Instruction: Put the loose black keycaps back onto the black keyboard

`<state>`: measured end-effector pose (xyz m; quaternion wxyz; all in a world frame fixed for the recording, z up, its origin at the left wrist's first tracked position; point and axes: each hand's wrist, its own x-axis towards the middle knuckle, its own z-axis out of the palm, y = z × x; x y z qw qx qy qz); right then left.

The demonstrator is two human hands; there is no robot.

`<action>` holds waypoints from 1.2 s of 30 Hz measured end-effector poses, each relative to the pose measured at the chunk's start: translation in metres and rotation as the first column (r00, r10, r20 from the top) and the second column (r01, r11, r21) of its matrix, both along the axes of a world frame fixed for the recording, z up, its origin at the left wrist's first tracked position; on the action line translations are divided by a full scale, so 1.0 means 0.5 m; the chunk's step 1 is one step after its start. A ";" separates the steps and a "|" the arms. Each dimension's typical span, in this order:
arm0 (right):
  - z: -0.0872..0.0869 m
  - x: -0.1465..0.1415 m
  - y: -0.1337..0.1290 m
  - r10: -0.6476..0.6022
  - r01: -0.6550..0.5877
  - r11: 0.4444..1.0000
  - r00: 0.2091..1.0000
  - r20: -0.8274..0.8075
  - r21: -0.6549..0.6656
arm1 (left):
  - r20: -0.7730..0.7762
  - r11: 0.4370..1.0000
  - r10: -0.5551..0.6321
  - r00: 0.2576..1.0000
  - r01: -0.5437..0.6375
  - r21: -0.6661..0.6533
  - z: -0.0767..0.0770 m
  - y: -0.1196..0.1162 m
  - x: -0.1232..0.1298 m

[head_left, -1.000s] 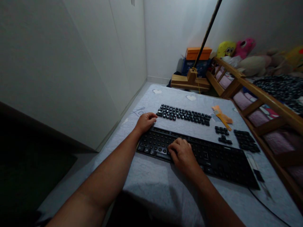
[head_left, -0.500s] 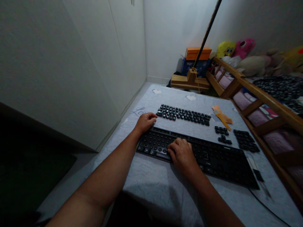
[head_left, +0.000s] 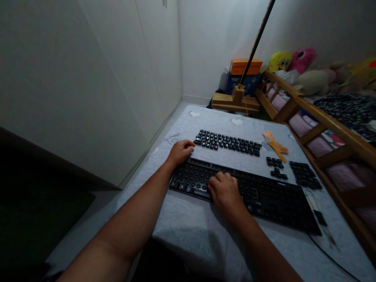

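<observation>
A black keyboard [head_left: 276, 203] lies at a slant across the cloth, with most of its keycaps off and rows of round key seats showing. Several keys, among them the long space bar [head_left: 201, 193], sit along its near edge. My right hand [head_left: 225, 192] rests over the middle of the keyboard, fingers curled down and closed near the space bar's right end; their tips are hidden. Beyond the keyboard's far left corner, my left hand [head_left: 180, 151] has its fingers bent together beside the loose black keycaps [head_left: 229, 141]. Whatever it may hold cannot be made out.
Smaller keycap groups [head_left: 276, 167] and a keycap block [head_left: 304, 174] lie right of the rows. Behind them is a yellow-handled brush [head_left: 276, 149] on an orange cloth. A thin tool [head_left: 320, 217] and a cable [head_left: 331, 256] are at right, by a wooden bed rail [head_left: 331, 125].
</observation>
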<state>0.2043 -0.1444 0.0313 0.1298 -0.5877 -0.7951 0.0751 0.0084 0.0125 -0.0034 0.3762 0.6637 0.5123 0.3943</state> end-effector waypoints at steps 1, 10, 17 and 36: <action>-0.001 -0.001 0.000 0.001 -0.001 1.000 1.000 0.006 0.002 | -0.002 1.000 0.000 1.000 0.000 -0.002 0.001 0.000 0.000; 0.001 -0.010 -0.001 0.004 -0.004 1.000 0.996 0.085 0.001 | 0.000 1.000 0.008 1.000 -0.008 -0.008 0.013 -0.008 0.002; 0.007 -0.014 0.001 0.009 -0.009 1.000 0.995 0.095 -0.007 | 0.004 1.000 0.007 1.000 -0.007 -0.005 0.006 -0.003 -0.001; 0.006 -0.010 0.002 0.015 -0.015 1.000 0.996 0.083 -0.003 | -0.005 1.000 0.018 1.000 -0.018 -0.005 0.014 -0.010 0.000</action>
